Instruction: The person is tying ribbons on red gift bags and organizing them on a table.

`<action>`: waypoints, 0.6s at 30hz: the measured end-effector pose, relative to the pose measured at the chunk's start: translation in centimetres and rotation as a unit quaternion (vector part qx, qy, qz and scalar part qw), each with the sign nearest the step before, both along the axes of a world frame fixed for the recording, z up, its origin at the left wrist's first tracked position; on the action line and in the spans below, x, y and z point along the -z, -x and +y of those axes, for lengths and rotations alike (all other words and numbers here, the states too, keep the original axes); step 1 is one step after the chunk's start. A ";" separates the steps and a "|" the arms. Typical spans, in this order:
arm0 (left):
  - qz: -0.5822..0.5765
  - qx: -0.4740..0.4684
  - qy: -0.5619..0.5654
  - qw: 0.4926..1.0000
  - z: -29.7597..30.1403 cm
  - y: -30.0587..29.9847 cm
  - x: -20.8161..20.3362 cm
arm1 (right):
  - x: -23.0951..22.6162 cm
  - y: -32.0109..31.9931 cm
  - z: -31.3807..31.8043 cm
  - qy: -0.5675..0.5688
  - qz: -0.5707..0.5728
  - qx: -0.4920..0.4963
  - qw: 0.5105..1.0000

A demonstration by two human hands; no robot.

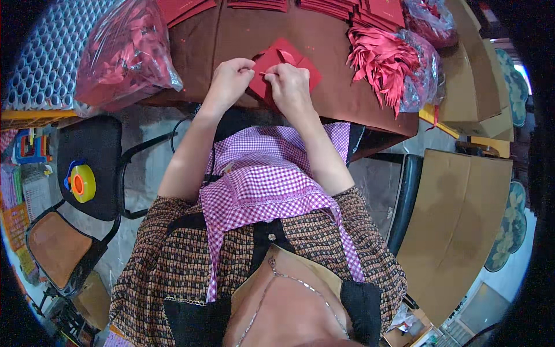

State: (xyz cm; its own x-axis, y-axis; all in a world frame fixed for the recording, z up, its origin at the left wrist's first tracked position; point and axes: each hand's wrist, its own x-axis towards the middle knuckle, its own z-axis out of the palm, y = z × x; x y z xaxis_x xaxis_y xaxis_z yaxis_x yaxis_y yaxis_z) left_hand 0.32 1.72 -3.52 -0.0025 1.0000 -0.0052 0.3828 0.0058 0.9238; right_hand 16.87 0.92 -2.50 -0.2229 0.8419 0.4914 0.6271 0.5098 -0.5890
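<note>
A: Head view, where's the work?
B: Red card (272, 56), 12 o'clock, on brown tablecloth (341, 95).
A: Fingers?
B: Left hand (230, 81), card's 9: pinched, can't tell on what. Right hand (291, 84), card's 6: pinched, apparently on thin strip (262, 73); likely steadying.
A: Ribbon bunch (381, 61)?
B: Card's 3, probably for easy reach.

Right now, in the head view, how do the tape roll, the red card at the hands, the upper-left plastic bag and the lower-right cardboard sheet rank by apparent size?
1. Cardboard sheet
2. Plastic bag
3. Red card
4. Tape roll
Distances differ, so this is only apparent size.
</note>
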 end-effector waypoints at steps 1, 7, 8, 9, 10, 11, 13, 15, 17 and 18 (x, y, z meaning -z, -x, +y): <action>-0.002 0.007 0.005 1.000 -0.1 -0.1 -0.3 | -0.1 0.0 -0.1 -0.023 -0.008 0.000 1.000; -0.023 0.016 0.004 1.000 -0.7 -0.4 -0.5 | -1.0 0.1 -0.1 -0.053 -0.051 0.004 0.997; -0.024 0.011 0.001 1.000 -0.9 -0.5 -0.7 | -1.0 0.0 -0.1 -0.053 -0.051 0.004 0.997; -0.024 0.012 0.002 1.000 -1.1 -0.5 -0.9 | -1.0 0.0 -0.2 -0.039 -0.057 0.002 0.998; 0.011 0.012 -0.016 1.000 -1.1 -0.5 -1.1 | -1.1 0.0 -0.2 -0.025 -0.064 0.000 0.998; 0.046 0.013 -0.034 0.998 -1.2 -0.5 -1.2 | -1.1 0.0 -0.3 -0.025 -0.064 0.001 0.998; 0.052 0.008 -0.048 0.997 -1.3 -0.5 -1.0 | -1.4 0.0 -0.4 -0.003 -0.070 -0.005 0.998; 0.060 0.002 -0.061 0.996 -1.3 -0.5 -0.8 | -1.6 0.2 -0.5 -0.012 -0.093 -0.004 0.996; 0.096 0.004 -0.077 0.992 -1.5 -0.8 -1.6 | -2.6 0.2 -0.7 -0.024 -0.118 0.000 0.993; 0.096 0.005 -0.078 0.992 -1.6 -1.0 -2.0 | -3.1 0.2 -0.8 -0.033 -0.155 0.008 0.987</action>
State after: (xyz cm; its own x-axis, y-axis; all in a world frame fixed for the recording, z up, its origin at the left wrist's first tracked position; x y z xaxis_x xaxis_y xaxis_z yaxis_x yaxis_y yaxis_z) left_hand 1.34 0.14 -1.54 0.0205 0.9887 0.1487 0.5507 -0.1353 0.8236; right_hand 16.68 0.13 0.56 -0.3583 0.8150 0.4553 0.7798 0.5294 -0.3341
